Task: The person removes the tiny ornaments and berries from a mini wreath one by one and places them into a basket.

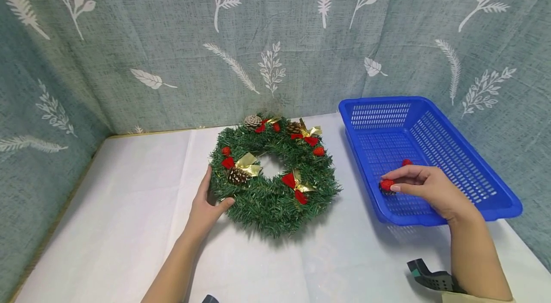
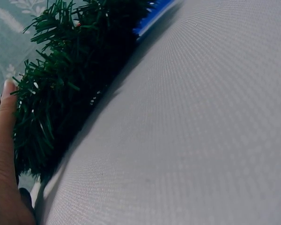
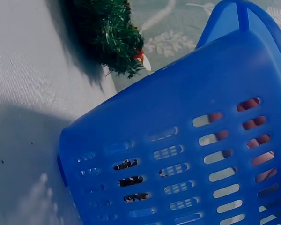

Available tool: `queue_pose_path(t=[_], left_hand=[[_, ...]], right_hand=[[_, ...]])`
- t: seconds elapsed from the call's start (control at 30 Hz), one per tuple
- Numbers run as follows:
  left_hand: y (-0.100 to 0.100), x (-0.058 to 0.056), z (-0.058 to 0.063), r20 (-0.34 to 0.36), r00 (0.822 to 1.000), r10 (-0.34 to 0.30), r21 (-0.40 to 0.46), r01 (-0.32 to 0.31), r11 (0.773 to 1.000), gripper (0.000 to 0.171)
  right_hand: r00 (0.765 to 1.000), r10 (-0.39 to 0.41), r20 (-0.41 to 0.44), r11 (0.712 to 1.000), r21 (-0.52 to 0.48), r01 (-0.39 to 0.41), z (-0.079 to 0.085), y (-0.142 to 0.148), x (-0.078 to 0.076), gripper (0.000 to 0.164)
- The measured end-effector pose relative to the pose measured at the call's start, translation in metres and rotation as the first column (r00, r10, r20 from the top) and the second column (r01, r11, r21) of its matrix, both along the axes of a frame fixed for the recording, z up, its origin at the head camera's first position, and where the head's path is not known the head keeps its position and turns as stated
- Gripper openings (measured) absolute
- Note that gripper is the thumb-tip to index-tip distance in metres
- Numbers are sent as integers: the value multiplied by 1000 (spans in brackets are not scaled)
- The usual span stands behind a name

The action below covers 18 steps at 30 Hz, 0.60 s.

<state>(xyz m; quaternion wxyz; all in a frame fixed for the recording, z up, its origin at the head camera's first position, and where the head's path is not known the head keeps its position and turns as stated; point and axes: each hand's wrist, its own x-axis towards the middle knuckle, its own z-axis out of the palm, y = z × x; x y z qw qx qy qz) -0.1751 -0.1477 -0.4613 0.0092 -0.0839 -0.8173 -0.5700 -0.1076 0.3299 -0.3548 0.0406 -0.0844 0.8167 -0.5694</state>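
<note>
A green artificial wreath (image 1: 275,212) lies on the table, dressed with pine cones, small red berries and red-and-gold bows. My left hand (image 1: 206,207) holds its left edge, thumb over the front and fingers along the outer side, their tips partly hidden by the greenery. At the right, my right hand (image 1: 435,193) reaches into a blue plastic basket (image 1: 469,150). Thumb and forefinger pinch a red, rough-textured berry (image 1: 387,184). Something dark, like a pine cone (image 3: 131,180), shows through the basket slots. Another red berry (image 1: 406,162) lies just behind the fingers.
A white cloth (image 1: 142,188) covers the table. Behind and at the sides hangs a grey-green curtain (image 1: 172,45) with white leaf prints. A black strap device (image 1: 435,279) sits by the right forearm. The basket's raised rim stands between the wreath and the right hand.
</note>
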Motion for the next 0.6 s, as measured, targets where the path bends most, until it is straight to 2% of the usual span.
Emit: queue_pose_path(t=[0.2, 0.37, 0.5, 0.6], left_hand=[[0, 0, 0, 7, 1000, 4, -6, -4, 1000, 101], [0, 1, 1, 12, 1000, -1, 7, 1, 1000, 101], [0, 1, 1, 14, 1000, -2, 5, 2, 1000, 100], [0, 1, 0, 18, 1000, -3, 0, 3, 1000, 100]], right_hand=[[981, 162, 105, 987, -29, -160, -3, 2, -2, 19], [964, 245, 102, 969, -4, -245, -5, 2, -2, 19], [964, 253, 84, 967, 19, -255, -5, 0, -1, 21], [972, 219, 86, 975, 19, -221, -5, 0, -1, 24]])
